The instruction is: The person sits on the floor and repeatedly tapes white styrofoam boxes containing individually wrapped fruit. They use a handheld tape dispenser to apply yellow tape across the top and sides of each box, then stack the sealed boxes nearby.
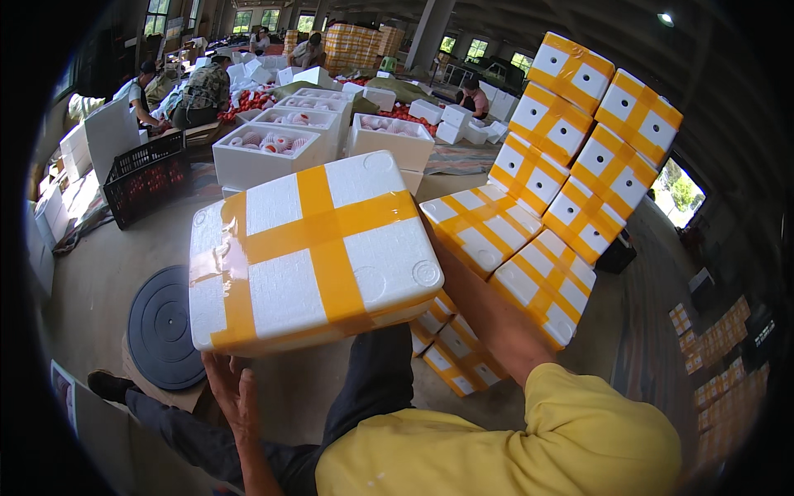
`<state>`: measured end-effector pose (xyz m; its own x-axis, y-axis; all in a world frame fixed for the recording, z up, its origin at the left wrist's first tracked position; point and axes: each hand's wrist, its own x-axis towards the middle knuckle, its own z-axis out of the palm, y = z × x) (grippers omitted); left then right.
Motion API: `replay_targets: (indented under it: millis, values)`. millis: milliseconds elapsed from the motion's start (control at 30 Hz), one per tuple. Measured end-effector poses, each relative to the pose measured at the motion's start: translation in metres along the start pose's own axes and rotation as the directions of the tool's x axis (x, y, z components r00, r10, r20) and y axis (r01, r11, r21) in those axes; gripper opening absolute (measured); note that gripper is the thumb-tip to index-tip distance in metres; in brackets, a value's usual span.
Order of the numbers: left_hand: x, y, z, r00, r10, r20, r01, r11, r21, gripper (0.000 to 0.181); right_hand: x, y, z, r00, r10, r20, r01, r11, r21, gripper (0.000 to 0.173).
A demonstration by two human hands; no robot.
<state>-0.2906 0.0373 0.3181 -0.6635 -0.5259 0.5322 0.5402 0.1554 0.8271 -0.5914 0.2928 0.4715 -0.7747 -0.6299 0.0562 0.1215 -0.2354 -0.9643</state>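
Note:
A white foam box (298, 248) crossed with yellow packing tape is held tilted in front of me, above the floor. My left hand (234, 394) is at its near left corner from below, the fingertips partly hidden under the edge. The right forearm (490, 322) reaches along the box's right end, and my right hand is mostly hidden behind that end. A round black ringed disc (167, 328) lies on a low base at the left, by my outstretched leg.
Taped foam boxes (552, 130) are stacked at the right. Open foam boxes (267, 155) of net-wrapped fruit stand ahead, beside a black plastic crate (149, 180). Behind them, several people sit or crouch by piles of red fruit (251, 102). A pillar (428, 34) rises farther back.

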Motion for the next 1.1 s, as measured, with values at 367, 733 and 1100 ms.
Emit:
replay_targets:
  millis: [367,733,1100]
  values:
    - [0.029,0.062,0.149,0.934,0.039,0.356,-0.056,0.998,0.036,0.105,-0.092,-0.162,-0.165,0.925,-0.109,-0.363,0.012,0.966,-0.259,0.077]
    - [0.057,0.045,0.22,0.711,0.186,0.678,-0.231,0.973,-0.026,0.11,-0.152,-0.212,-0.251,0.82,-0.071,-0.567,-0.148,0.932,-0.33,0.079]
    - [0.064,-0.012,0.24,0.742,-0.067,0.667,0.234,0.958,-0.164,0.12,-0.152,-0.257,-0.191,0.841,-0.137,-0.523,-0.329,0.638,-0.697,0.077]
